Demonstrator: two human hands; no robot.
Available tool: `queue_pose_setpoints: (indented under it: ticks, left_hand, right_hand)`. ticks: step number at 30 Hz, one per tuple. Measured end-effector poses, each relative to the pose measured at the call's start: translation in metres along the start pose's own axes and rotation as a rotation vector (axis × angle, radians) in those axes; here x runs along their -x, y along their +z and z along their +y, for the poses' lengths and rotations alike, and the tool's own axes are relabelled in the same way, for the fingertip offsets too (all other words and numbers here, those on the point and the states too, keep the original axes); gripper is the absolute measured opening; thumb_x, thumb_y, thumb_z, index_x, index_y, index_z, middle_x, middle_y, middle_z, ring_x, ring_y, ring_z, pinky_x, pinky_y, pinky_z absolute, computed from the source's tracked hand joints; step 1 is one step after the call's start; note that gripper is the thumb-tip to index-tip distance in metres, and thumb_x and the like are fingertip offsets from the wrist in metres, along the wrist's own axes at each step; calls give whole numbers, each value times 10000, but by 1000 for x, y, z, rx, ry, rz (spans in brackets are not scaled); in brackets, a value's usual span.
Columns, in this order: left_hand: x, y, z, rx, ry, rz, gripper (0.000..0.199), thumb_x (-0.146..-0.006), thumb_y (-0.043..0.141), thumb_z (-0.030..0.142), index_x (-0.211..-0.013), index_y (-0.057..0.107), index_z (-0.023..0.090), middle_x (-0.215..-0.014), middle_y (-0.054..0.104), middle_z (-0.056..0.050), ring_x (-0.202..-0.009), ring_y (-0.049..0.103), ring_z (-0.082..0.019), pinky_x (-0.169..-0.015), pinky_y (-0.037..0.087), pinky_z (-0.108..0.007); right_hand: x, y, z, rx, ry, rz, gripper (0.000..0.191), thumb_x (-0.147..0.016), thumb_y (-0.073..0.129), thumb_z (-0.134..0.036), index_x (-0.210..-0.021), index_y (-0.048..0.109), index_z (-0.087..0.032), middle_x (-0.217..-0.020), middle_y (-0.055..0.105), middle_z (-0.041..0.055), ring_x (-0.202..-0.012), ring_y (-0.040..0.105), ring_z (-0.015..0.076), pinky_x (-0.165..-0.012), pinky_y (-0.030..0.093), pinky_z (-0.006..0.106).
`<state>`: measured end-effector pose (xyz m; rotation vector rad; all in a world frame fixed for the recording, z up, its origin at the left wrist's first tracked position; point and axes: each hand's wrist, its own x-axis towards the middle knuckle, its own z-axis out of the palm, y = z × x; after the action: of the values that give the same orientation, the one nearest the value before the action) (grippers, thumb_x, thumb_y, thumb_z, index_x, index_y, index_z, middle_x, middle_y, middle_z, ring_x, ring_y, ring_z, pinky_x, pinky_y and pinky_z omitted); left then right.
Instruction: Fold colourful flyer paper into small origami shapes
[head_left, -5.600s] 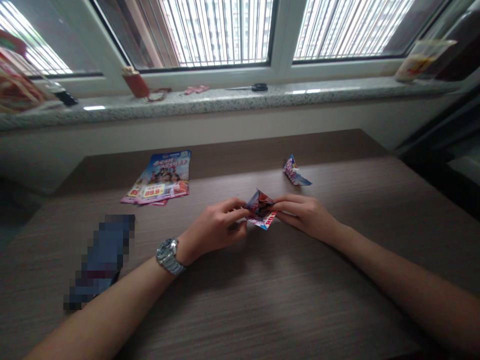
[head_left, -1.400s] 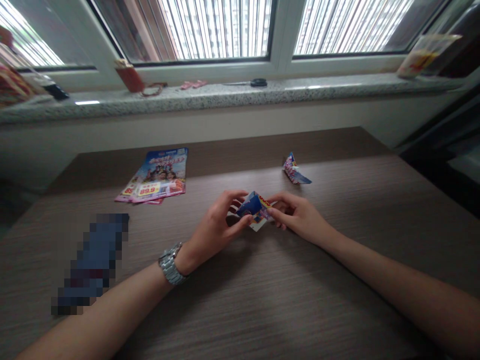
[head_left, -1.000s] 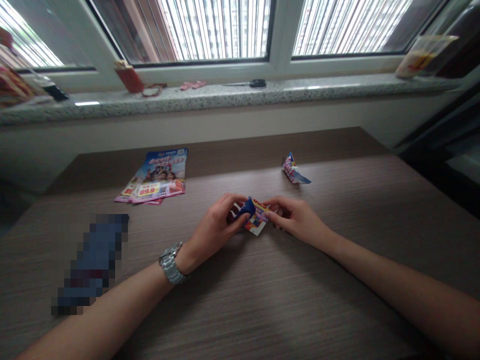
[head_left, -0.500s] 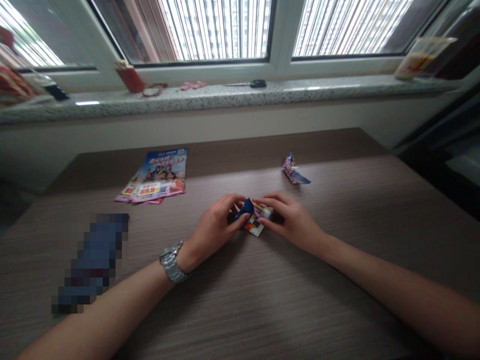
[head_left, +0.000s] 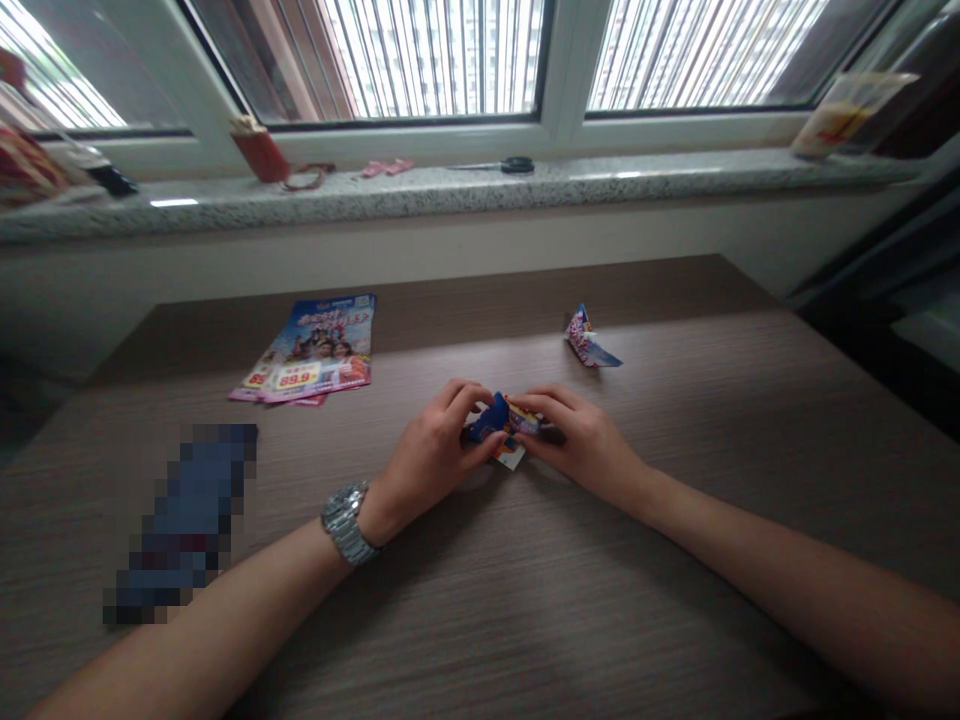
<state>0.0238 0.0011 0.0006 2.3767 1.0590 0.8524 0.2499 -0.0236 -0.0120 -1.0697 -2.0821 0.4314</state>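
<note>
Between my hands is a small piece of folded printed paper [head_left: 510, 428], blue on the left, yellow and purple on the right, with a white corner toward me. My left hand [head_left: 439, 435], with a metal watch [head_left: 350, 522] at the wrist, pinches the blue side between thumb and fingers. On the opposite side my right hand [head_left: 589, 440] grips the yellow and purple part. My fingers cover some of the folds. Beyond my right hand stands a separate folded paper shape [head_left: 589, 338] with pointed ends.
Printed flyers [head_left: 322, 350] lie in a stack at the back left of the wooden table [head_left: 465, 610]. A pixelated dark blue object [head_left: 187, 520] is beside my left forearm. Scissors [head_left: 516, 165], a red container [head_left: 259, 152] and a plastic cup [head_left: 844, 115] are on the stone windowsill.
The blue part of the paper has shifted and shows a different shape, and less of the front corner is visible. My left fingers have lifted slightly. The right hand has barely moved.
</note>
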Motion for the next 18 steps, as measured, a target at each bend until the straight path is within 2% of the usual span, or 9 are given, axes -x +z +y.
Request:
queue_pose_setpoints:
  ticks: [3,11,14,18]
  left_hand:
    - [-1,-2,3,-7,2,-2,305,-883,735,223,-1124,547,214,-1146,592,-55,-1010,617,-203,-878,520,-339]
    - [-1,-3,6,89,-35,0,131,-952,607,162,-1075,573,192,-1035,586,-36,-932,600,-165,-848,503,-301]
    - [-1,-2,7,127,-61,10,126,-957,603,171,-1081,592,189,-1055,583,-40,-900,602,-152,-826,516,-290]
    - [0,-1,5,180,-85,21,113,-963,598,181,-1075,601,189,-1092,577,-41,-874,617,-132,-801,537,-267]
  right_hand:
    - [0,0,0,1,3,-6,395,-939,673,-233,-1324,597,-274,-1177,668,91,-1067,660,252,-921,562,401]
    - [-1,1,-1,64,-57,8,355,-964,638,-229,-1316,595,-247,-1207,682,103,-1098,665,244,-950,565,394]
    - [-1,0,-3,139,-115,19,348,-975,615,-210,-1321,594,-231,-1248,686,108,-1134,665,245,-980,560,403]
    - [0,-2,-6,223,-125,-36,378,-987,588,-191,-1364,582,-220,-1331,660,106,-1185,649,242,-1025,544,399]
